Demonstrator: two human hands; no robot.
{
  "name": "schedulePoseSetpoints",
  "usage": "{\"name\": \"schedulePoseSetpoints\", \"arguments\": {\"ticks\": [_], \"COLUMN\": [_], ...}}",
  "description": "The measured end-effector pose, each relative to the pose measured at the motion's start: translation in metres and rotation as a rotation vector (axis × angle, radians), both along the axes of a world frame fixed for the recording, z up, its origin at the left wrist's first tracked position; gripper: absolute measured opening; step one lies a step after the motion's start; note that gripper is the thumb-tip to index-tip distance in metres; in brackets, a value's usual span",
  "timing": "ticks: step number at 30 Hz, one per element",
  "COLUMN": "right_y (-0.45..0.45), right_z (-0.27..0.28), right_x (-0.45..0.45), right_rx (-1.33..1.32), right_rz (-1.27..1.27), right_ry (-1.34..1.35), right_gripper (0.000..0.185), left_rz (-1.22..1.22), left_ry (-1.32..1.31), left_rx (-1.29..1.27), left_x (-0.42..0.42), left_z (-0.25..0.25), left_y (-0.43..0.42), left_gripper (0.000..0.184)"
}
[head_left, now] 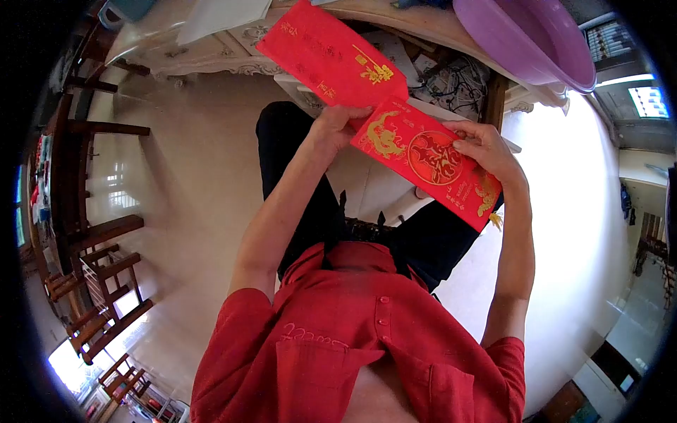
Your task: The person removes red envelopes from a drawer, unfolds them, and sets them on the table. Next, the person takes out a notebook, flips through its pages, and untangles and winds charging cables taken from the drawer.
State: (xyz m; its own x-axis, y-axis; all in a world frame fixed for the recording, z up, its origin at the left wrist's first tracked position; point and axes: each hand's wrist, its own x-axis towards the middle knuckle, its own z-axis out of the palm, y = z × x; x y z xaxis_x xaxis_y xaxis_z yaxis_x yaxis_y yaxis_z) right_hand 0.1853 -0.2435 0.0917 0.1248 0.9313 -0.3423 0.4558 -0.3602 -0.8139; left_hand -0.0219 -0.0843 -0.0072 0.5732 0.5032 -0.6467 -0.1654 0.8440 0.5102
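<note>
The left hand (335, 130) pinches a red envelope (437, 158) at its short end, where it meets a red sheet (331, 60); whether the two are joined is hard to tell. The right hand (486, 149) pinches its long edge, thumb on the face, wrist bent inward. The left forearm slants inward. The envelope hangs above the black trousers (437, 243).

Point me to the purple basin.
In the head view, the purple basin is at the upper right, by the right end of the carved desk, just right of and above the tangled cables.
</note>
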Motion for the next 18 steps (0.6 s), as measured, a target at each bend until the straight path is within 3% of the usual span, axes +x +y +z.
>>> {"name": "schedulePoseSetpoints", "arguments": {"ticks": [2,5,8,15,18], "right_y": [-0.005,-0.006,-0.003,-0.004,-0.018], "right_z": [-0.006,-0.013,-0.015,-0.018,-0.008], "right_x": [0.002,0.007,0.013,0.016,0.020], "right_rx": [-0.008,0.022,-0.017,0.001,-0.060], "right_rz": [-0.054,-0.021,0.001,0.006,0.078], "right_ry": [0.050,-0.022,0.004,0.025,0.046], "right_gripper": [0.033,0.032,0.033,0.035,0.035], "left_rz": [0.033,0.033,0.107,0.054,0.133], "left_ry": [-0.106,-0.157,-0.133,-0.143,-0.279], "left_rx": [0.153,0.190,0.015,0.175,0.188], "left_x": [-0.001,-0.003,-0.004,-0.005,-0.013], "left_z": [-0.008,-0.009,0.017,0.006,0.019], "left_y": [0.000,-0.002,-0.006,-0.004,-0.002], "left_gripper": [0.039,0.042,0.041,0.040,0.040]}}
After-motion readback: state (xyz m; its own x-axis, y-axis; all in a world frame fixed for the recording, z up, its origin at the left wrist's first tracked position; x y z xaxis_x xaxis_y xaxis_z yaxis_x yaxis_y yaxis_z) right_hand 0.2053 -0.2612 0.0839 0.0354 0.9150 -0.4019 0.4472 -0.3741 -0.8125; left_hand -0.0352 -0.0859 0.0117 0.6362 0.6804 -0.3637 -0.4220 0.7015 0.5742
